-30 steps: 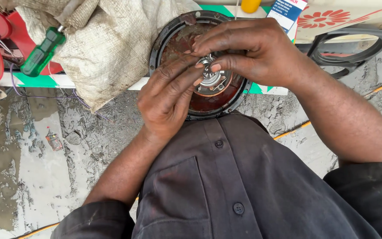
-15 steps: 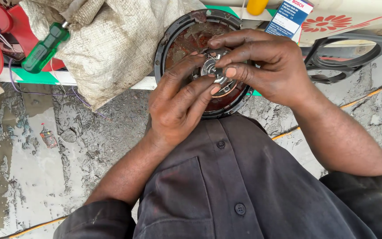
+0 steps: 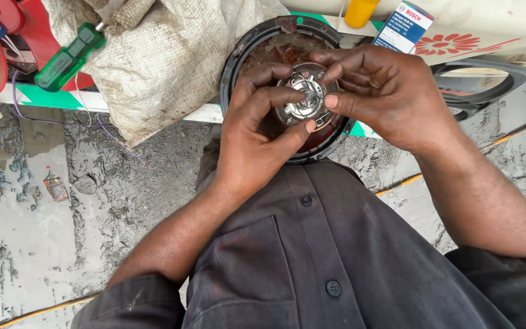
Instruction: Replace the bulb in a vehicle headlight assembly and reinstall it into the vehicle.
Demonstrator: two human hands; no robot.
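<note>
One round headlamp housing (image 3: 257, 45) rests against the person's chest, its rusty back facing up, with one shiny metal bulb socket (image 3: 304, 100) at its centre. Both hands work on that socket: the left hand (image 3: 257, 140) curls partly closed, fingertips and thumb pinching its rim; the right hand (image 3: 385, 91) bends likewise, fingers pressing its far edge. One green-handled screwdriver (image 3: 68, 58) lies beside one burlap sack (image 3: 165, 61).

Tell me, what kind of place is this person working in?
Probably an outdoor roadside repair spot. Both hands, left hand and right hand, work on a round headlamp housing, a green-handled screwdriver lies on the bench beside a dusty sack, and the muddy ground is wet.
</note>
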